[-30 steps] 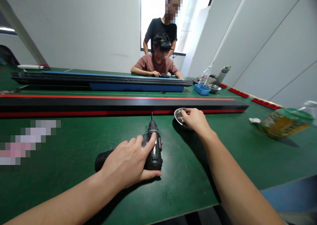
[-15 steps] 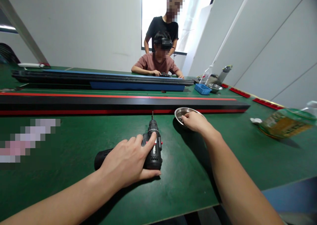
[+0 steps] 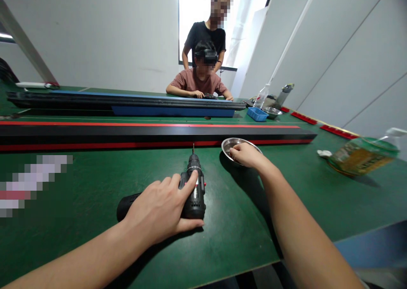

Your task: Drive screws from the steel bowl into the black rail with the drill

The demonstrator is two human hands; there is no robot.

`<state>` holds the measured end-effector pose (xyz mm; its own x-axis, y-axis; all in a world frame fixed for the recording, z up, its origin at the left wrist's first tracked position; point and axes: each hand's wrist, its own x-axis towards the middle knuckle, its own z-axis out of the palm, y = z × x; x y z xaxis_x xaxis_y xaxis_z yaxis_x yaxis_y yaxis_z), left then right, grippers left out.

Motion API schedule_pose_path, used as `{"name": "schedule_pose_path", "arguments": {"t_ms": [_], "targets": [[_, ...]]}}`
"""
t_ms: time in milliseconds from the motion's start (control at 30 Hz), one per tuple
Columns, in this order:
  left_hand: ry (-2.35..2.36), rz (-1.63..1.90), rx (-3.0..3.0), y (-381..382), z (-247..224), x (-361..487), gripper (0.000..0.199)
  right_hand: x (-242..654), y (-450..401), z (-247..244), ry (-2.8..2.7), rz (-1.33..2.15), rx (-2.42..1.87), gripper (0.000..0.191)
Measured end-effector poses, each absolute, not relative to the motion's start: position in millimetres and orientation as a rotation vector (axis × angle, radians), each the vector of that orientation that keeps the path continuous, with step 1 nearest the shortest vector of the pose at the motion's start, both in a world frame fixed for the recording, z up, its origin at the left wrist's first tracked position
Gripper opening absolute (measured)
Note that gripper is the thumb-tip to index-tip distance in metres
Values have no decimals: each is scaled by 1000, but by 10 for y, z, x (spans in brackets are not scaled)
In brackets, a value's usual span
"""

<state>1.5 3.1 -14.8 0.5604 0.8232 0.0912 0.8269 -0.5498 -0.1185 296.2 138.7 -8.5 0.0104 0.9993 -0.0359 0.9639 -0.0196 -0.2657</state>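
Under my left hand [image 3: 162,206] a black power drill [image 3: 197,200] lies on its side on the green table [image 3: 235,238]. My left fingers wrap over its body, and its bit points away from me at a long black bar with red edges [image 3: 159,133]. My right hand [image 3: 246,154] reaches into a shallow metal bowl [image 3: 225,147] just in front of the bar. Its fingers are pinched together down in the bowl, and what they hold, if anything, is too small to make out.
Beyond the bar lies a stack of black and blue strips [image 3: 133,101]. A blue basket [image 3: 257,114], a second metal bowl [image 3: 272,112] and bottles stand at the back right. Nearer right is a green-rimmed plastic jar [image 3: 362,157]. Across the table are two people.
The whole view has shifted slightly, so things appear a little further left. Both hands stay where they were, the left on the drill and the right in the bowl.
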Motion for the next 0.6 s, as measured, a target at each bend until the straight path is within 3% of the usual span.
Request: {"name": "schedule_pose_path", "arguments": {"t_ms": [267, 600], "targets": [[-1412, -30, -2640, 21, -147, 4, 100, 2960, 1363, -35, -1620, 740, -2030, 32], [-1416, -11, -2645, 31, -123, 20, 100, 2993, 1405, -76, -1493, 856, -1785, 29]]}}
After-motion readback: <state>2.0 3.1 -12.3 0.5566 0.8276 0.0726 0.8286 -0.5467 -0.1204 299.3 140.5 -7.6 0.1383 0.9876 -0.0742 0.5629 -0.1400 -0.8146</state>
